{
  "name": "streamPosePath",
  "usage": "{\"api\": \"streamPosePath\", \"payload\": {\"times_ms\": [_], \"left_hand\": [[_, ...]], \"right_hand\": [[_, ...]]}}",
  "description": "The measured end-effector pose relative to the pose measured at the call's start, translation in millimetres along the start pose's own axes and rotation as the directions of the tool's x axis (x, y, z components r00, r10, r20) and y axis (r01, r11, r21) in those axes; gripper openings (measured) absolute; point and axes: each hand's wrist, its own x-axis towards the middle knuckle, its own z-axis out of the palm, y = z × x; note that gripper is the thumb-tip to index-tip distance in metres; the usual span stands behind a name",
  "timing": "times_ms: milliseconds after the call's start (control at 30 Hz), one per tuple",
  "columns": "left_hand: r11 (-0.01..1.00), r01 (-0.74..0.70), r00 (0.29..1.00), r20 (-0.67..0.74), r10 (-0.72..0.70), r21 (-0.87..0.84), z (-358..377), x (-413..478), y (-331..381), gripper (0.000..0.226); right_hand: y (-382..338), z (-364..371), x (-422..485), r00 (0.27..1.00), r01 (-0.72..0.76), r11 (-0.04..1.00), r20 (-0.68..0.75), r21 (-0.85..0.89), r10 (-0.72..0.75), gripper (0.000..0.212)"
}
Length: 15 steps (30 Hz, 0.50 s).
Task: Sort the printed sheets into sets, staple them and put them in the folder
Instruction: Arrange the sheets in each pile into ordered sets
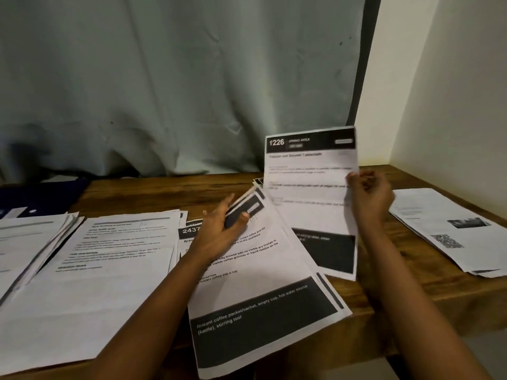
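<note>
My right hand (369, 197) pinches the right edge of a printed sheet headed 1226 (310, 171) and holds it upright above the wooden table (153, 192). My left hand (223, 229) grips a bundle of printed sheets (263, 272) by its top edge; the front sheet has black bands and text about instant coffee. The bundle slants down over the table's front edge. A sheet numbered 2437 (189, 231) lies under my left hand. A dark blue folder (41, 197) lies at the far left of the table.
Two overlapping piles of printed sheets (104, 259) cover the left part of the table. A smaller pile with a QR code (450, 231) lies at the right, by the wall. A grey curtain (178, 83) hangs behind the table.
</note>
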Motion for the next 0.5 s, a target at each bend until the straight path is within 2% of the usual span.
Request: {"api": "streamPosePath", "payload": {"times_ms": [133,233,367,500], "left_hand": [[0.958,-0.047,0.998,0.047,0.035,0.284,-4.3,4.5,-5.1,0.087],[0.894,-0.036,0.993,0.117,-0.018,0.446,-6.8,6.6,-10.2,0.096],[0.933,0.059,0.977,0.169,-0.126,0.355,-10.5,6.5,-12.3,0.102],[0.946,0.064,0.980,0.157,-0.119,0.318,-13.1,6.6,-8.2,0.099]], "right_hand": [[-5.2,-29.2,39.3,0.992,0.062,0.998,-0.108,0.028,-0.059,0.019],[-5.0,-48.1,64.0,0.988,0.033,0.999,-0.152,0.021,-0.029,0.014],[-1.2,-64.5,85.7,0.987,-0.118,0.993,-0.113,0.003,0.118,0.013],[6.2,-74.4,94.4,0.978,-0.208,0.977,-0.021,-0.048,0.207,0.010]]}}
